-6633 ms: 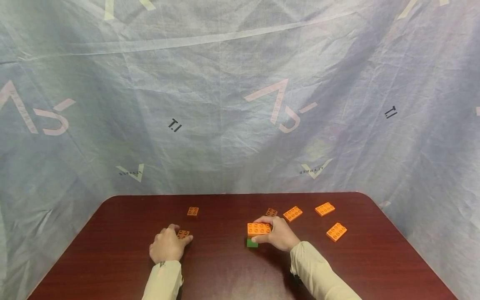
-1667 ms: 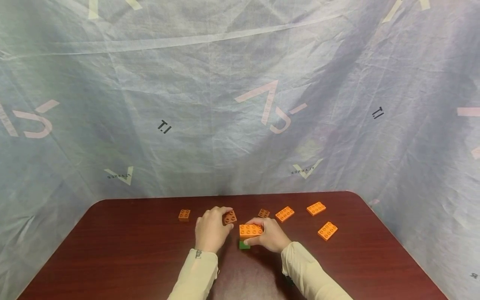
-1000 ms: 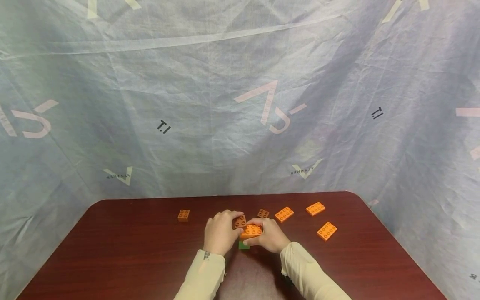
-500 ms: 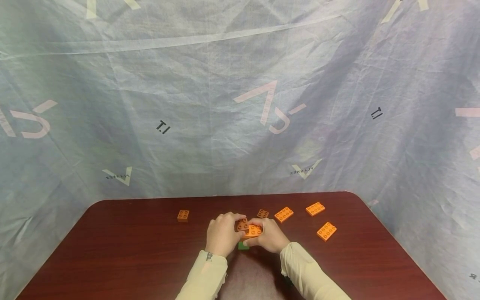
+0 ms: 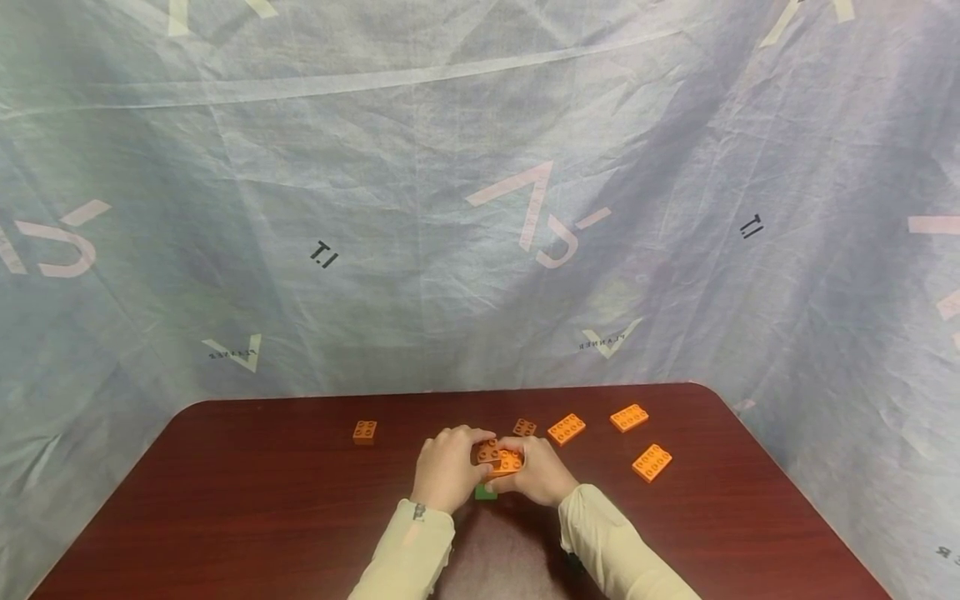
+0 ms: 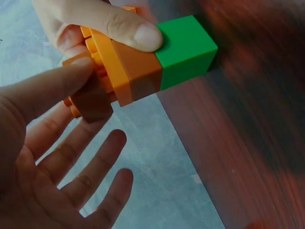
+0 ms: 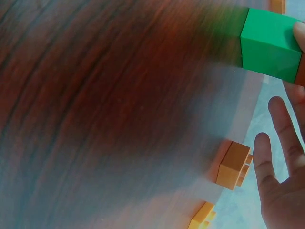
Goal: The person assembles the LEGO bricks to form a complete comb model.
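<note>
My left hand [image 5: 447, 471] pinches a brown toy brick [image 5: 489, 453] between thumb and fingers, its studs facing up. It sits over the left part of an orange brick [image 5: 512, 461], the top of a stack. In the left wrist view, the held brick is at a slight angle to the orange studs; whether it is fully seated I cannot tell. My right hand [image 5: 542, 472] grips the stack from the right. Below the orange brick is another brown brick [image 6: 138, 67], then a green brick [image 6: 188, 47] at the bottom. The right fingers partly cover the stack.
On the dark red table [image 5: 247, 500] lie a brown brick [image 5: 365, 432] at left and another brown brick [image 5: 525, 427] behind the right hand. Flat orange bricks [image 5: 566, 428] lie farther right, including one nearer orange brick [image 5: 652, 462]. A grey cloth [image 5: 420, 208] hangs behind.
My left hand has carried the brown brick from the table's left side rightward onto the stack's orange top, and levelled it. My right hand has kept its grip on the stack.
</note>
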